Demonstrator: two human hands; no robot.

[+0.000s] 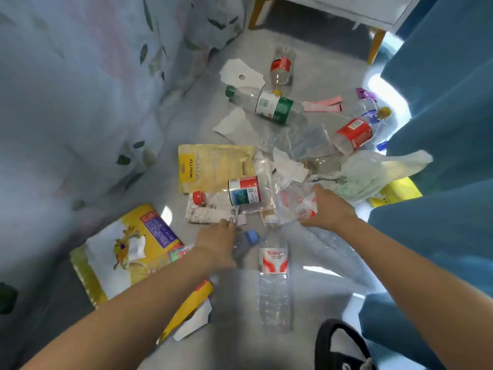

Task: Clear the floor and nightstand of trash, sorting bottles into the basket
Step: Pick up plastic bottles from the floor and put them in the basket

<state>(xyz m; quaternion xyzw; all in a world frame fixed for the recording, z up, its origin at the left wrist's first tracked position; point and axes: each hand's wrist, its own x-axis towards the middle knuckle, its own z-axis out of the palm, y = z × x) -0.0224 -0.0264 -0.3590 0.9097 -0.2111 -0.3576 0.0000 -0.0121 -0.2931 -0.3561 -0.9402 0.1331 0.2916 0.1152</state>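
Trash litters the grey floor (320, 289). My right hand (326, 209) grips a crumpled clear plastic bag with red print (296, 202). My left hand (216, 244) reaches over a blue-capped bottle (250, 237), its fingertips at the edge of a printed paper wrapper (205, 213); whether they pinch it is unclear. A clear bottle with a red-white label (273, 265) lies between my arms. A red-capped bottle (240, 194) lies just beyond. Farther off lie a green-capped bottle (269, 104) and two red-labelled bottles (280, 68) (352, 134). No basket is in view.
Yellow snack bags (213, 164) (125, 252), white paper scraps (240, 73) and a pale green plastic bag (373, 172) lie around. A bed sheet (80, 89) hangs left, a blue curtain (440, 129) right. The nightstand leg (376, 46) stands at the back. A black slipper (341, 345) is near.
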